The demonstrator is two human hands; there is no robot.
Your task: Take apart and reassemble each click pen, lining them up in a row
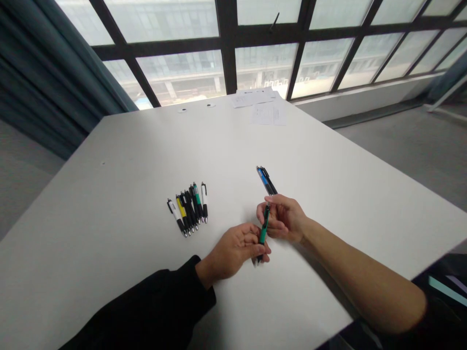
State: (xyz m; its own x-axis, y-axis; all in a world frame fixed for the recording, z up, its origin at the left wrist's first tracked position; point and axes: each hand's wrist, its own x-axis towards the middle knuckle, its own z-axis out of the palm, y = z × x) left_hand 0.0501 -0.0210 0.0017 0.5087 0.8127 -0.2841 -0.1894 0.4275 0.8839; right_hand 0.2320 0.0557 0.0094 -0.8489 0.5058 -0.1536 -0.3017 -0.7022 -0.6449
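Observation:
A green and black pen (264, 228) is held between both hands, tilted, its clip end away from me. My left hand (239, 248) pinches its lower end with thumb and fingers. Around the upper end are the fingers of my right hand (286, 218). Just beyond my right hand lie a blue and black pen (263, 178) and a black pen (270, 181), side by side. To the left, several pens lie in a row: a white one (175, 212), a yellow one (181, 209), several black ones (189, 209), a green one (197, 197) and another white one (204, 198).
The white table (146, 146) extends toward the windows. Papers (255, 99) lie at its far edge, with two small round items (182, 111) (210, 105) left of them. A dark curtain (47, 73) hangs at the left.

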